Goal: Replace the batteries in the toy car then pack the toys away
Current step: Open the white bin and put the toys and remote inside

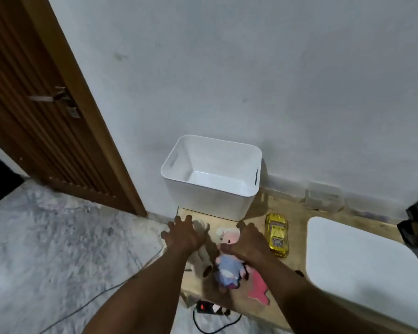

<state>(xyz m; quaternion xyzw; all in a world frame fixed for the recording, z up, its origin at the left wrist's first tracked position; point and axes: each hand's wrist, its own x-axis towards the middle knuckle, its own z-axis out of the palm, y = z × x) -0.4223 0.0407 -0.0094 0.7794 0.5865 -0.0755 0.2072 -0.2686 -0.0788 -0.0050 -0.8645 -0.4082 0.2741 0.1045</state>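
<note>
The glossy yellow plastic toy car (276,235), sports-bodied with pale stickers on roof and bonnet, lay lengthwise on the low wooden worktop (297,213), just right of the right grip (247,242). That grip lay open over a pink plush doll in a blue dress (227,266). The left grip (182,233) spread open above a beige plush toy (202,263). Behind them stood an open white plastic bin (210,196).
</note>
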